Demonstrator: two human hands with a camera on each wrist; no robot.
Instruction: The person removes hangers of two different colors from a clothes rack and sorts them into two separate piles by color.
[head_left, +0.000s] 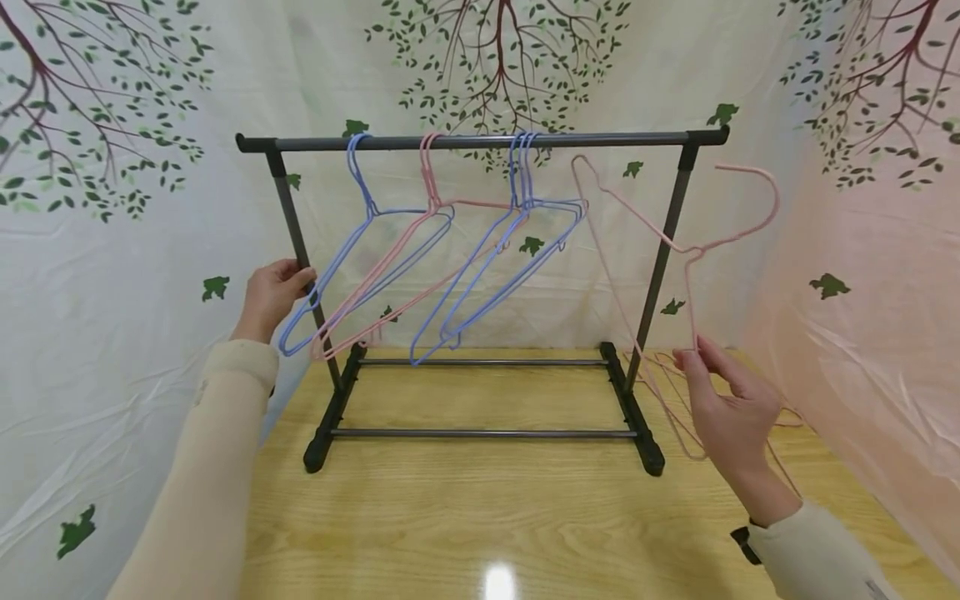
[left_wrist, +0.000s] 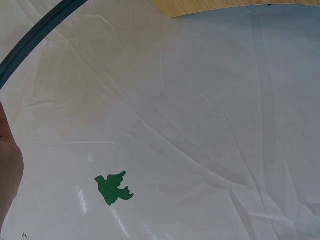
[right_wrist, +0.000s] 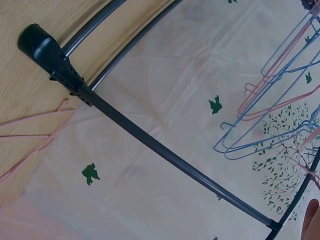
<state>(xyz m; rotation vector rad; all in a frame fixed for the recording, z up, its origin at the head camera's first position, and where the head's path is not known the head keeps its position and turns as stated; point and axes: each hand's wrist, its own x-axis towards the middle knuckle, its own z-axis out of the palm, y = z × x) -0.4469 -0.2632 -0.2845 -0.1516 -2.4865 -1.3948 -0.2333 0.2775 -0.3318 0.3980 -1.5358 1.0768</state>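
Note:
My left hand (head_left: pixel 272 298) grips the left upright (head_left: pixel 291 208) of a black clothes rack, thumb in front; only its edge shows in the left wrist view. At the right, my right hand (head_left: pixel 733 412) pinches a pink clothes hanger (head_left: pixel 696 249) by its wire. That hanger is raised off the bar (head_left: pixel 615 139), tilted, its hook pointing right, and overlaps the right upright (head_left: pixel 663 242). On the bar hang blue hangers (head_left: pixel 361 171) at the left, pink hangers (head_left: pixel 430 179) beside them and more blue hangers (head_left: pixel 523 179) right of the middle.
Several pink hangers (right_wrist: pixel 35 135) lie on the wooden table (head_left: pixel 450 517) to the right of the rack's black foot (head_left: pixel 647 450). Two low crossbars (head_left: pixel 480 433) join the feet. A printed curtain (head_left: pixel 862 358) surrounds the table at the back and sides.

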